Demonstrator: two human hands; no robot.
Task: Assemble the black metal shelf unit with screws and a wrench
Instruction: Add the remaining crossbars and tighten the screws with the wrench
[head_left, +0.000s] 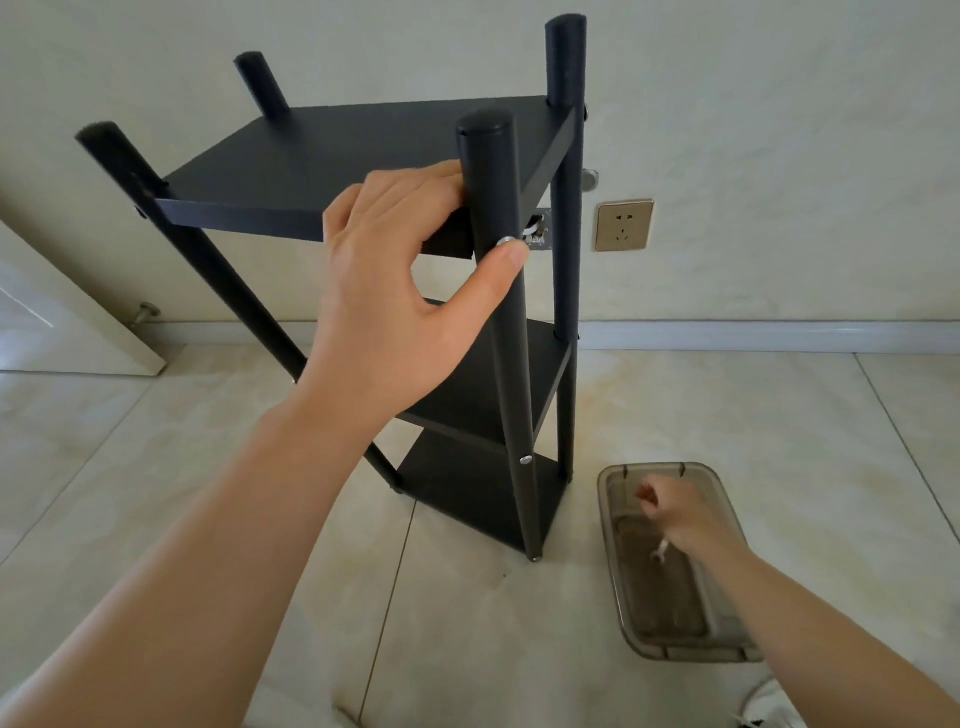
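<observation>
Shelf unit (363, 156) stands upright on the tiled floor (727, 415) by the wall, three black shelves between four posts. My left hand (395, 291) braces the top shelf at the near-right post (493, 208): fingers lie over the shelf edge, thumb presses on the post just below the silver screw (505, 241). That screw head sits proud of the post, so I judge it started but not tightened. A second screw (525, 460) shows lower on the same post, at the next shelf.

My right hand (675, 512) is down in the clear plastic tray (623, 597) on the floor right of the unit, curled loosely over a small silver wrench (661, 551). Cannot tell whether it grips the wrench or only touches it; the wrist hides the contact.

Step in hand, as I read it: fetch the wrench, tighten the upper screw.

To do it well:
- Keep left thumb pressure so the post hole and shelf stay aligned; the unit looks light and could tip or twist.
- Seat the wrench squarely before turning, or it may slip and round the head.
- Move thumb clear of the screw first.
- Snug, not forced; check shelf level afterward.
</observation>
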